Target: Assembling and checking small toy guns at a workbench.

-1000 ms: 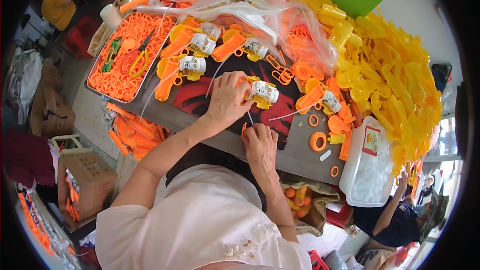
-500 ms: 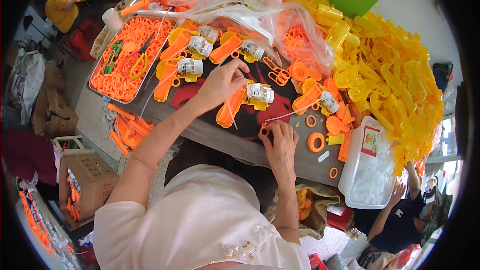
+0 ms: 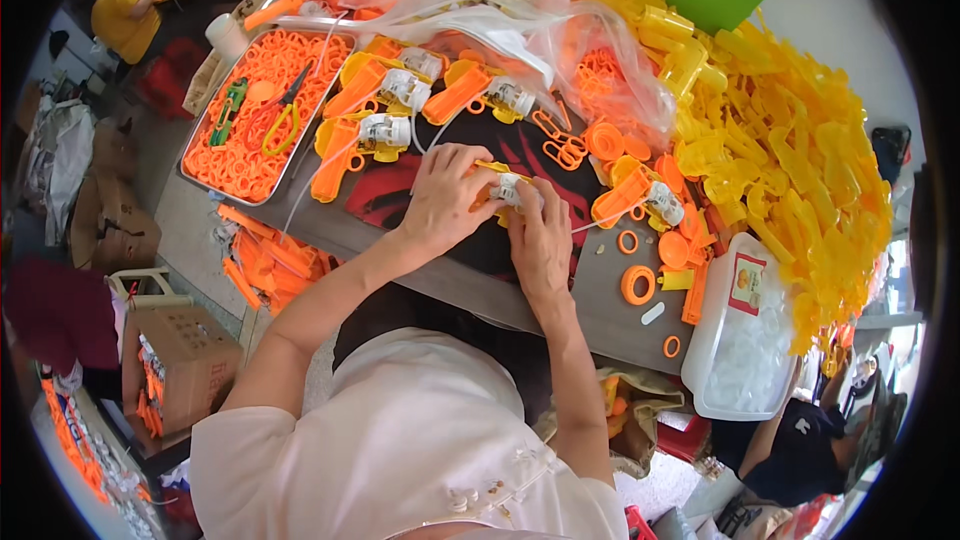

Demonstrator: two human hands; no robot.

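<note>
My left hand [image 3: 447, 198] and my right hand [image 3: 541, 242] are close together over the dark red-and-black mat [image 3: 487, 145]. Between them is a part-built orange-and-yellow plastic toy with a whitish mechanism [image 3: 508, 189], mostly covered by my fingers. The left fingers curl over its left end, while the right fingers and thumb pinch its right side. Whether the right hand still has the small orange ring is hidden. Similar toys [image 3: 383, 133] lie beyond and to the left, some trailing pale tubes. Another toy [image 3: 640, 196] is just right of my right hand.
A metal tray [image 3: 183, 168] of orange rings holds scissors [image 3: 284, 120] and green-handled cutters [image 3: 228, 115]. Plastic bags cover the back. Yellow parts [image 3: 780, 140] are heaped at right above a white tub [image 3: 700, 380]. Loose orange rings [image 3: 637, 285] lie on the table; co-workers sit at both sides.
My right hand has moved up and left from the table edge, where it pinched a small orange ring, to the toy. My left hand has come down onto the toy, fingers closing round it.
</note>
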